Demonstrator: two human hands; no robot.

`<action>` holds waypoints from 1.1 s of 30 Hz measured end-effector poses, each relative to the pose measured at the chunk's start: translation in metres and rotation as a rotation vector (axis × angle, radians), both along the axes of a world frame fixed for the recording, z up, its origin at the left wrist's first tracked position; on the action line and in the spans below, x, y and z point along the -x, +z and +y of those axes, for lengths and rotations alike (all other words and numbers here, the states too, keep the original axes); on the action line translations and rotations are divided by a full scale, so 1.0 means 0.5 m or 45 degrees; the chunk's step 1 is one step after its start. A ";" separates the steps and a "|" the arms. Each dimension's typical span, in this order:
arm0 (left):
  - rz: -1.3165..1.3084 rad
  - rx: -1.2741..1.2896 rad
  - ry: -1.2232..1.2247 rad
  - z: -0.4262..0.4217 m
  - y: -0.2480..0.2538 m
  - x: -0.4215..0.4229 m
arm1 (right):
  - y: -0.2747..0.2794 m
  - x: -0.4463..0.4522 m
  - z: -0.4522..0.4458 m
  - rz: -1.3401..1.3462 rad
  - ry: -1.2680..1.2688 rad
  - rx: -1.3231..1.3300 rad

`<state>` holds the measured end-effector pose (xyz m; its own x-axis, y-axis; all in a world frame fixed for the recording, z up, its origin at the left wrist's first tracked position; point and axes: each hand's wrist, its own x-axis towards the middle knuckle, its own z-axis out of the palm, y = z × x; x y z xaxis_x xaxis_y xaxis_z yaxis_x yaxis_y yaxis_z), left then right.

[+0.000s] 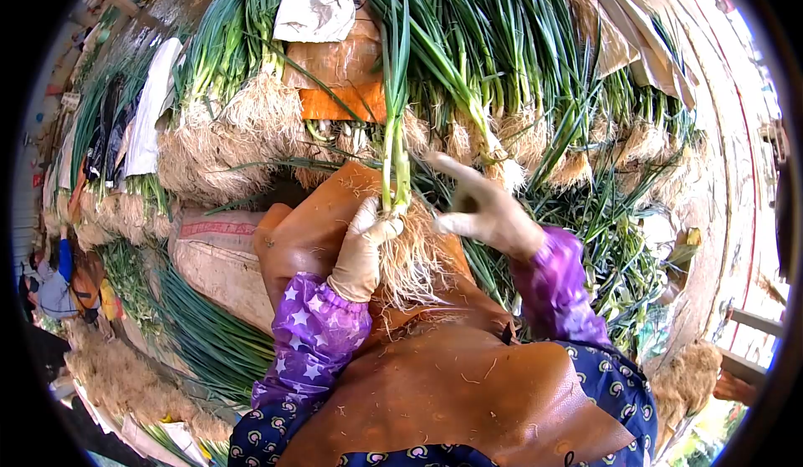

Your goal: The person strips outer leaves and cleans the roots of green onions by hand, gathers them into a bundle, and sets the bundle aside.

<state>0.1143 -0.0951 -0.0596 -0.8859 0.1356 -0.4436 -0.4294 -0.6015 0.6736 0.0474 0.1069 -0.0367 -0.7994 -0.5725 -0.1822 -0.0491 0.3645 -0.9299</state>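
My left hand, in a pale glove, is closed around the white base of a few green onions. Their long leaves point up and away from me, and a tangle of pale roots hangs over my lap. To the right of the stalks, my gloved right hand is raised with thumb and fingers apart and nothing between them. A brown apron with loose root bits on it covers my lap, and purple sleeves cover both forearms.
Bundled green onions with roots toward me line the far side. Stripped leaves lie in a heap at right. On the left are a pale sack and more green onions. Further left, a person is partly visible.
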 end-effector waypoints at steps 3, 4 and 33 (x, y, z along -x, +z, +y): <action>0.130 0.157 -0.011 0.005 -0.010 -0.003 | -0.048 0.007 -0.117 -0.322 -0.044 0.510; 0.101 0.178 0.019 0.001 -0.015 -0.007 | -0.048 -0.012 -0.120 -0.495 -0.069 0.579; -0.209 0.034 -0.068 -0.028 0.007 0.022 | -0.094 0.082 -0.128 -0.908 -0.630 0.556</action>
<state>0.1034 -0.1089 -0.0561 -0.7931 0.1666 -0.5858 -0.5657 -0.5580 0.6071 0.0063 0.0429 -0.0836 -0.7523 -0.3333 -0.5683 0.6443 -0.1918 -0.7403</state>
